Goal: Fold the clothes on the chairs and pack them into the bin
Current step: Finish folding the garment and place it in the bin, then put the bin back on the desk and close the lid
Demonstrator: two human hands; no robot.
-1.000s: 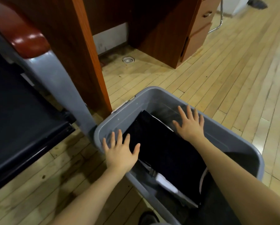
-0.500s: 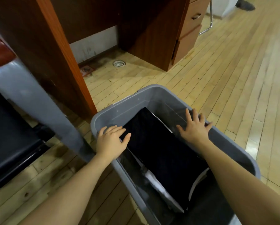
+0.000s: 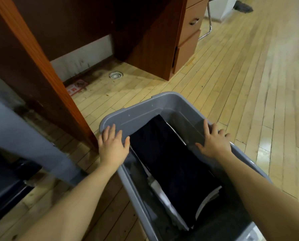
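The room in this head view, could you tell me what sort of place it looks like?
Probably an office or workroom. A wooden desk with a drawer pedestal stands on the plank floor, with a dark chair seat at left. Both hands rest on the rim of a gray bin.

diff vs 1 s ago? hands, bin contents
Both hands moved outward off the folded dark garment: the left hand now rests on the gray bin's left rim, the right hand on its right rim, fingers spread. Neither grips anything. The garment stays in the bin as it lay, white fabric beneath it.
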